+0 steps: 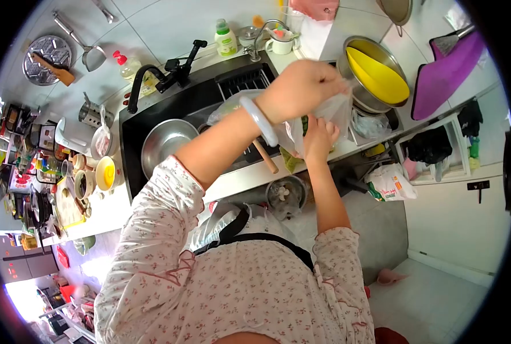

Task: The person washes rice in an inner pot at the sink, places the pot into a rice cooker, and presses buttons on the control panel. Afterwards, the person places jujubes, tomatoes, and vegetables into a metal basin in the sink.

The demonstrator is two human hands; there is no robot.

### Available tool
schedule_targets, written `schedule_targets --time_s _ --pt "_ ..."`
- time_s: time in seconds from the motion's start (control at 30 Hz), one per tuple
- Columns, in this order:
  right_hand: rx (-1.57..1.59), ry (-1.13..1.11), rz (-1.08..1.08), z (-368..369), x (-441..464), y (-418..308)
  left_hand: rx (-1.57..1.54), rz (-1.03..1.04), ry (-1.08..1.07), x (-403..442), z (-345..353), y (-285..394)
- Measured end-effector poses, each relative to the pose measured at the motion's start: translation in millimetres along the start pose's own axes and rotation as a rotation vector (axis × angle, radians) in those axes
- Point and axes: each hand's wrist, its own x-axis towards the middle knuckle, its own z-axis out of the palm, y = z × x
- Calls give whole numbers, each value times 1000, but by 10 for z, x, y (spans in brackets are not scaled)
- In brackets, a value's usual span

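My left hand (pixel 301 89), with a pale bangle on its wrist, is closed on the upper part of a clear plastic bag (pixel 338 112). Below it, my right hand (pixel 320 137) is closed round the bag's lower part. A dark green item (pixel 305 125) shows beside the right hand's fingers; what it is cannot be made out. Partly behind my left forearm, a wooden handle (pixel 265 156) sticks out over the sink's front edge.
A metal bowl (pixel 166 146) sits in the black sink (pixel 130 166), under a black faucet (pixel 143 71). Right of the hands, a yellow strainer (pixel 376 74) rests in a metal pot (pixel 396 57). A bin (pixel 286 192) stands below the counter. Cups and bowls are at left.
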Motion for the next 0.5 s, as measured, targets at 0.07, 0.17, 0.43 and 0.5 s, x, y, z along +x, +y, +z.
schedule_targets --time_s 0.07,0.17,0.43,0.5 --pt "-86 -123 14 250 -134 75 64 28 -18 -134 10 -328" --pt "-164 -376 56 339 -335 151 -77 -118 62 -545 4 -781" --pt "-32 -582 47 71 -359 307 -327 -468 111 -1198 -86 -707" --pt "-36 -616 65 85 -411 287 -392 -501 68 -1244 -60 -634"
